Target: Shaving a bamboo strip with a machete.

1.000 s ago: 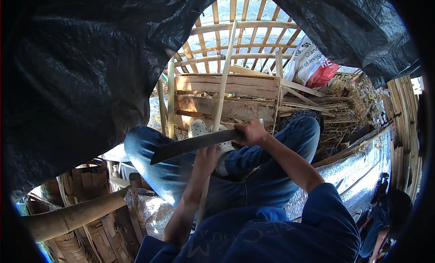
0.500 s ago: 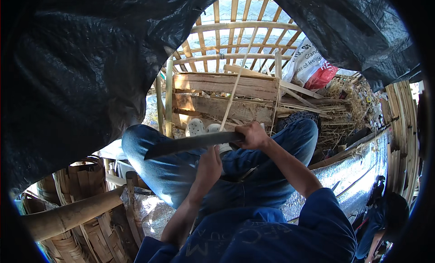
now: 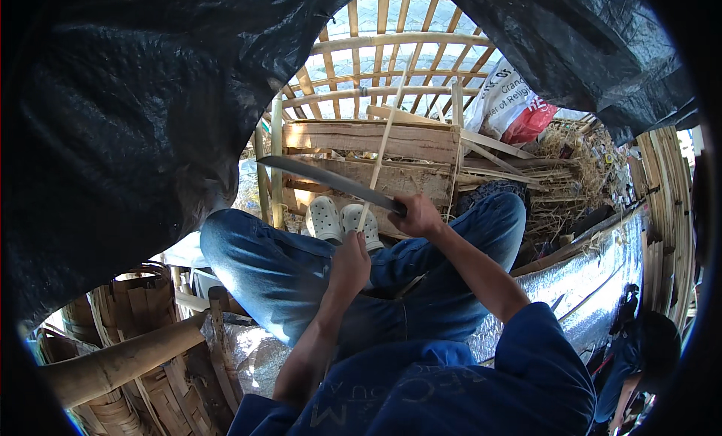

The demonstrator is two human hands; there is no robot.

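My left hand [image 3: 350, 264] is closed round the near end of a long thin bamboo strip [image 3: 383, 146], which slants up and away toward the slatted railing. In my right hand [image 3: 418, 215] is the dark handle of a machete [image 3: 323, 176]. Its long grey blade points to the left and lies across the strip, a little beyond my left fist. Whether the edge touches the strip I cannot tell. Both hands are above my lap, between my bent knees in blue jeans [image 3: 256, 263].
Pale clogs [image 3: 323, 216] on my feet stand before a wooden plank crate [image 3: 361, 139]. A bamboo slat railing [image 3: 398, 41] rises beyond. Black plastic sheeting [image 3: 135, 135] hangs at left. Woven bamboo baskets [image 3: 135, 308] and a thick bamboo pole [image 3: 120, 358] lie lower left; a person [image 3: 628, 368] is lower right.
The machete has moved forward along the strip, away from my body, and its blade tip has swung up and away. My left hand stays nearly in place, still gripping the strip.
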